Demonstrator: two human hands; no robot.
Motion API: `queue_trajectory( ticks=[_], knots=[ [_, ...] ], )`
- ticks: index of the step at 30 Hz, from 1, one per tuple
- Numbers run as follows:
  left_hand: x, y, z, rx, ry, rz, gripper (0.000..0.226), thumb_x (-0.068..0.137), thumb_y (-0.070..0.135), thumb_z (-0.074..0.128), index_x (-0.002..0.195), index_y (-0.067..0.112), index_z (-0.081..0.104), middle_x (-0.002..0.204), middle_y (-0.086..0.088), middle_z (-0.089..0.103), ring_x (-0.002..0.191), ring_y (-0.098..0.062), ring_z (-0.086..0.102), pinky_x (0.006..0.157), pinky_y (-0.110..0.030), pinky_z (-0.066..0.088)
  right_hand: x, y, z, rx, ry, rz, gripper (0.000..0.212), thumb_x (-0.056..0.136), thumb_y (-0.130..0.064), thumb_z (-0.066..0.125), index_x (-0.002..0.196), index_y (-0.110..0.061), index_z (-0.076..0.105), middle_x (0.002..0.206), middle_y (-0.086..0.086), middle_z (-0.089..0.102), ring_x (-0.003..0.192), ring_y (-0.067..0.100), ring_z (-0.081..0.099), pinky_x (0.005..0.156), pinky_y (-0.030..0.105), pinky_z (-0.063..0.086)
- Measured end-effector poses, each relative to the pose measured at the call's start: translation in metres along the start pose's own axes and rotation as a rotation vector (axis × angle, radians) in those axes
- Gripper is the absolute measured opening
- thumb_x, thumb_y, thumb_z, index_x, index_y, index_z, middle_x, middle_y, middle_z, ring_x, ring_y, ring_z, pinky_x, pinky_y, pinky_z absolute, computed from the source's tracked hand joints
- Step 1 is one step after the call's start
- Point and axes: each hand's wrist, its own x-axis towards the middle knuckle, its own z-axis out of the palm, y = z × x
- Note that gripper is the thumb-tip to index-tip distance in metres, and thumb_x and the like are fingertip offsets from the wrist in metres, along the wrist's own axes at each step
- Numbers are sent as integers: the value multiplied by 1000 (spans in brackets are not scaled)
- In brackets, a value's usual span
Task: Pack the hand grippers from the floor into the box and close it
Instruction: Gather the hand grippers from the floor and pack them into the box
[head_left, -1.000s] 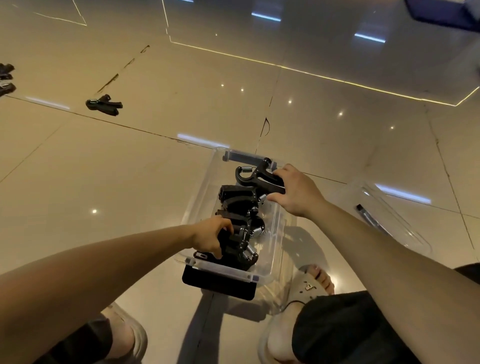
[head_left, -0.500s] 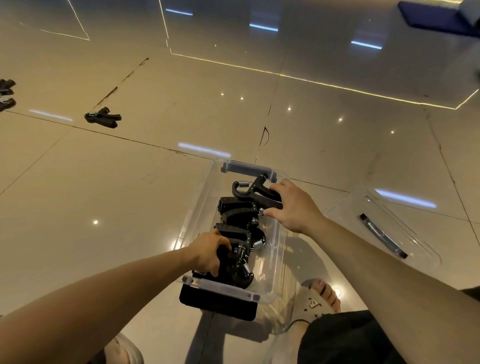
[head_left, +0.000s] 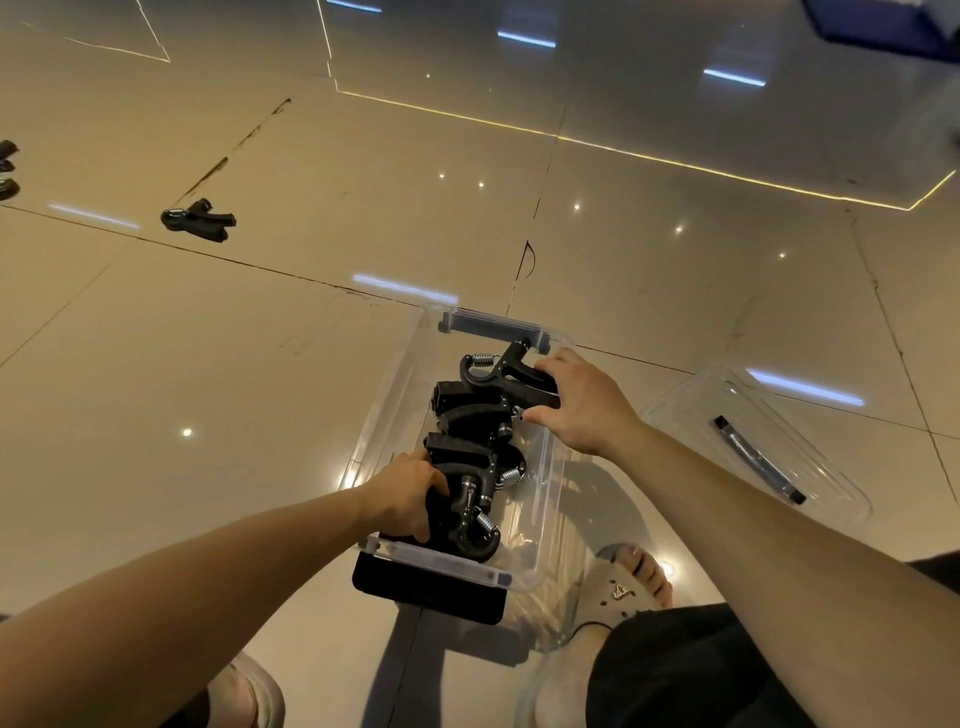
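A clear plastic box (head_left: 395, 384) stands on the tiled floor in front of me with several black hand grippers (head_left: 475, 421) stacked inside. My left hand (head_left: 405, 496) grips a hand gripper (head_left: 467, 512) at the near end of the box. My right hand (head_left: 582, 405) holds the handles of another hand gripper (head_left: 506, 371) at the far end, its spring pointing left. One more hand gripper (head_left: 200, 219) lies on the floor at far left, and others (head_left: 8, 169) show at the left edge.
The box's clear lid (head_left: 753, 441) lies on the floor to the right, with a dark latch bar (head_left: 756, 460) on it. A black flat object (head_left: 431, 590) sits under the box's near end. My sandalled feet (head_left: 623, 587) are close behind the box.
Both hands have stayed on their hand grippers in the box. The right hand's hand gripper has sunk slightly lower into the far end.
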Motion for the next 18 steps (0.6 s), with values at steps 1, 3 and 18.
queue_trajectory(
  ticks=[1, 3, 18],
  knots=[
    [0, 0, -1, -4, -1, 7, 59, 68, 24, 82, 126, 28, 67, 123, 2, 41, 113, -22, 42, 87, -25, 34, 0, 0, 0, -4, -1, 0, 55, 84, -42, 75, 131, -21, 57, 115, -4, 52, 102, 19, 55, 88, 37, 51],
    [-1, 0, -2, -9, -3, 16, 56, 69, 23, 81, 123, 27, 68, 119, 2, 42, 105, -17, 38, 85, -26, 31, -1, 0, 0, -8, 0, -1, 56, 84, -42, 75, 132, -21, 57, 116, -4, 52, 102, 19, 55, 89, 37, 51],
    [-18, 23, -73, -523, 277, -14, 52, 79, 35, 83, 126, 18, 68, 103, 6, 57, 94, -10, 56, 78, -19, 42, -2, -16, -13, 38, 73, -2, 65, 84, -39, 77, 141, -19, 53, 122, -4, 51, 111, 19, 55, 95, 36, 50]
  ],
)
